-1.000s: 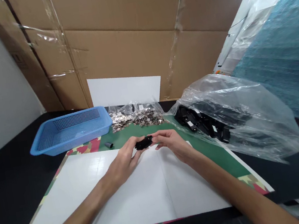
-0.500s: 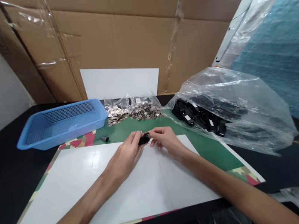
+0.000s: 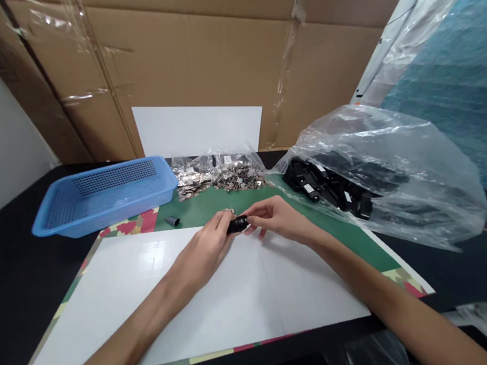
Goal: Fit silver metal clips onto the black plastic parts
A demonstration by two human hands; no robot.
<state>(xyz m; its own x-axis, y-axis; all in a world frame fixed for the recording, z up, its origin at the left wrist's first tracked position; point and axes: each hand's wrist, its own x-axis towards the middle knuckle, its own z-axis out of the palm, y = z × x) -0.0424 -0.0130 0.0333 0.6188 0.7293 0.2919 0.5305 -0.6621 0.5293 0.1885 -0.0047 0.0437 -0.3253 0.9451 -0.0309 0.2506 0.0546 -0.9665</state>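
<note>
My left hand (image 3: 209,240) is closed around a small black plastic part (image 3: 238,224), holding it just above the white sheet (image 3: 188,302). Thumb and fingers of my right hand (image 3: 277,219) pinch together at the right end of that part. Whatever sits between those right fingertips is too small to make out. A little light-coloured piece (image 3: 228,210) shows by the left fingertips. Beyond the hands, small metal pieces (image 3: 240,177) lie heaped at the mouth of clear bags. Similar black plastic parts (image 3: 327,187) fill a large clear bag on the right.
A blue plastic basket (image 3: 110,219) stands at the back left. A dark grey tapered cap (image 3: 172,221) lies on the green mat (image 3: 203,206). The large clear plastic bag (image 3: 428,178) spreads over the right side. A cardboard wall (image 3: 200,53) rises behind the table.
My right hand has shifted slightly right, and its fingers are bent differently at the end of the black part. The left hand keeps its hold. The whole view has moved a little.
</note>
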